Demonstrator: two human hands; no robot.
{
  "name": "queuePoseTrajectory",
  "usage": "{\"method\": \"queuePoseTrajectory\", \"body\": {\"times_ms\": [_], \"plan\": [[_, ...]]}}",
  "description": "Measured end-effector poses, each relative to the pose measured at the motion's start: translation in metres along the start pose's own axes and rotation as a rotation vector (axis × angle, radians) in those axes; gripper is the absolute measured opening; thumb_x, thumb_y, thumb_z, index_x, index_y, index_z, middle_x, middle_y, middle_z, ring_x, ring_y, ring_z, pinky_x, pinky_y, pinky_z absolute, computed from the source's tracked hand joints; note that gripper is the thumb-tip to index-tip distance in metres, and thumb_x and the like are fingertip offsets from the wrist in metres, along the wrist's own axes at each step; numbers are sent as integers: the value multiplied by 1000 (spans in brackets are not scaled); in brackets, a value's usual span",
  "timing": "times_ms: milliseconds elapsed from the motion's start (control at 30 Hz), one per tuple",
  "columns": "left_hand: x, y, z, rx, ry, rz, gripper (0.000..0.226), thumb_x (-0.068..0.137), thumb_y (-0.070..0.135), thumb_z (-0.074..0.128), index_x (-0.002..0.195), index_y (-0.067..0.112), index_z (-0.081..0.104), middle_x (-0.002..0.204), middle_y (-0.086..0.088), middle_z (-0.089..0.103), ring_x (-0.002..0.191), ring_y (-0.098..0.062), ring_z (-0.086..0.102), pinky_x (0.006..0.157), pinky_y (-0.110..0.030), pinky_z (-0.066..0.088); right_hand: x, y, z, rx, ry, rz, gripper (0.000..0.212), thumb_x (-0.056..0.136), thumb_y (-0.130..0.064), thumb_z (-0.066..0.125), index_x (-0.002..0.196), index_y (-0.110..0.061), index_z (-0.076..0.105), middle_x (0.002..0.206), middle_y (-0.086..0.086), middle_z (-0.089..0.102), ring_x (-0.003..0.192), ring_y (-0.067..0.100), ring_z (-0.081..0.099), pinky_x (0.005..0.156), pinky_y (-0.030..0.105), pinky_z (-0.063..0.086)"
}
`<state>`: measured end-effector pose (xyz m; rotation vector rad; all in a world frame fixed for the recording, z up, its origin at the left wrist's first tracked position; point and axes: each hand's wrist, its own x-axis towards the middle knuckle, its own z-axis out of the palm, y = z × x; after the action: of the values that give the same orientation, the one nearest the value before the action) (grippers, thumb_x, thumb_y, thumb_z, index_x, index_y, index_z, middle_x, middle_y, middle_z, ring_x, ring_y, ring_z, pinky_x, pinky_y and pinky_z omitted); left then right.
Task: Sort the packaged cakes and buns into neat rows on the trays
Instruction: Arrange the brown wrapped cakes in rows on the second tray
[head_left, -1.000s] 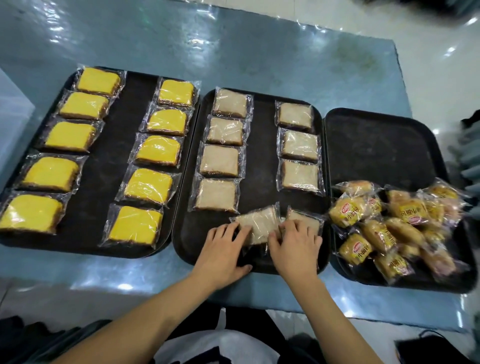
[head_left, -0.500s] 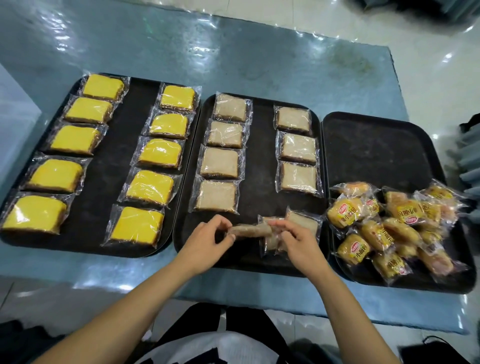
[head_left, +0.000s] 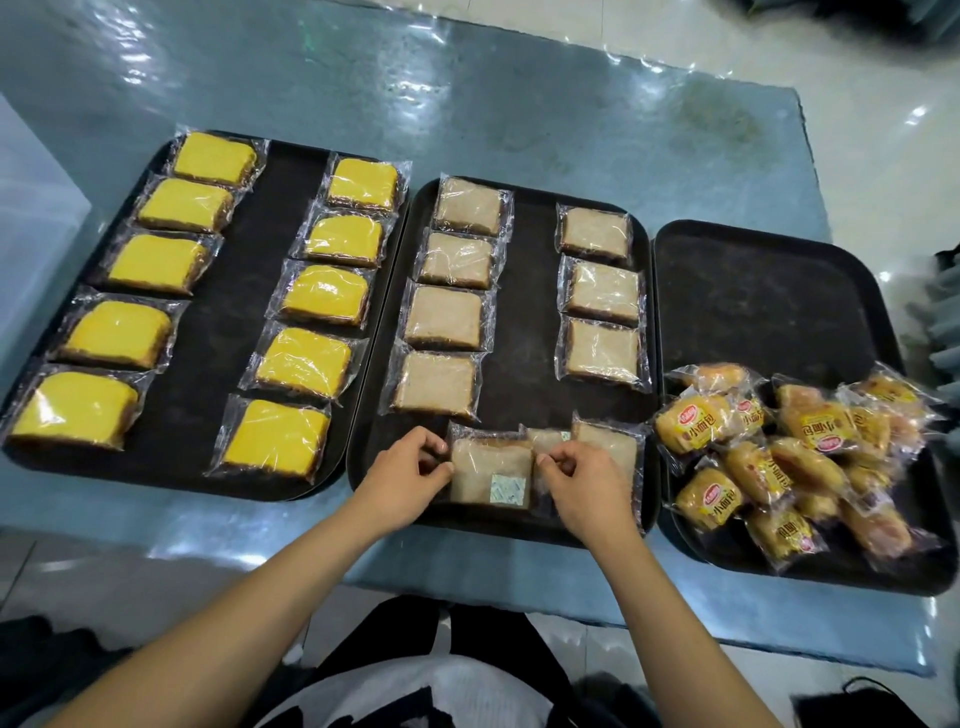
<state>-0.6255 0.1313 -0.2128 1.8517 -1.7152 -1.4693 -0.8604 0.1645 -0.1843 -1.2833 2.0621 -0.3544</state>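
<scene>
Three black trays lie side by side. The middle tray (head_left: 524, 312) carries two rows of pale brown packaged cakes. At its front edge a pale brown cake packet (head_left: 491, 470) lies flat with a small white sachet showing. My left hand (head_left: 410, 475) pinches its left edge and my right hand (head_left: 584, 480) pinches its right edge. Another brown cake (head_left: 605, 447) lies just behind my right hand, partly hidden, with one more packet behind the held one. The left tray (head_left: 234, 332) holds two rows of yellow cakes (head_left: 324, 296). On the right tray (head_left: 763, 301) sits a loose pile of packaged buns (head_left: 779, 457).
The trays rest on a blue plastic-covered table (head_left: 519, 104), whose front edge runs just below them. The far half of the right tray is bare. A pale box edge (head_left: 31, 208) stands at the far left. Floor and dark objects lie beyond the table's right side.
The brown cake packet was lifted edge-on between both hands and has been turned over; it now lies flat at the front of the middle tray, sachet side up.
</scene>
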Motion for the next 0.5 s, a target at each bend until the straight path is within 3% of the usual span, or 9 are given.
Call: {"method": "queuePoseTrajectory", "body": {"times_ms": [67,133,200,267,367,433,500], "plan": [[-3,0,-2,-37,71,24,16,90,27,71,100,30,58,96,10,70,92,-9,66,85,-31,51,-6,-9,-3,43,29,-62,14,97,-35,63,83,-30,66,87,-10,59,77,6,57,69,29,46],[-6,3,-4,-70,145,50,24,90,24,71,111,28,59,100,11,67,83,-6,65,80,-23,49,-15,-20,-9,159,60,-108,15,97,-33,64,82,-30,62,78,-10,63,73,5,58,64,26,44],[-10,9,-7,-161,150,58,27,93,26,68,118,33,59,102,9,68,77,-11,64,78,-25,51,-27,-30,-17,230,82,-145,20,96,-29,63,77,-26,56,69,-7,61,67,10,57,62,31,47],[-16,15,-6,-309,-4,45,18,99,33,58,116,39,64,104,6,73,89,-16,68,86,-36,55,-38,-42,-24,219,95,-207,25,92,-24,63,71,-26,50,69,-9,58,67,10,54,62,23,43],[-27,17,-1,-421,-247,-1,29,103,44,44,115,36,69,108,7,75,111,-17,66,101,-43,50,-39,-54,-20,75,88,-245,28,89,-25,61,68,-24,44,68,-8,51,68,7,49,60,20,34],[-27,10,1,-385,-158,3,35,95,55,43,112,39,69,109,10,75,112,-12,65,105,-46,47,-32,-60,-5,0,-21,-247,24,93,-36,59,74,-24,51,72,-7,56,68,5,52,62,27,39],[-24,-2,-2,-314,39,0,31,98,48,46,116,34,67,114,9,72,113,-12,63,106,-45,45,-26,-62,13,27,-173,-241,22,98,-47,53,93,-29,63,88,-10,62,80,5,57,75,32,48]]}}
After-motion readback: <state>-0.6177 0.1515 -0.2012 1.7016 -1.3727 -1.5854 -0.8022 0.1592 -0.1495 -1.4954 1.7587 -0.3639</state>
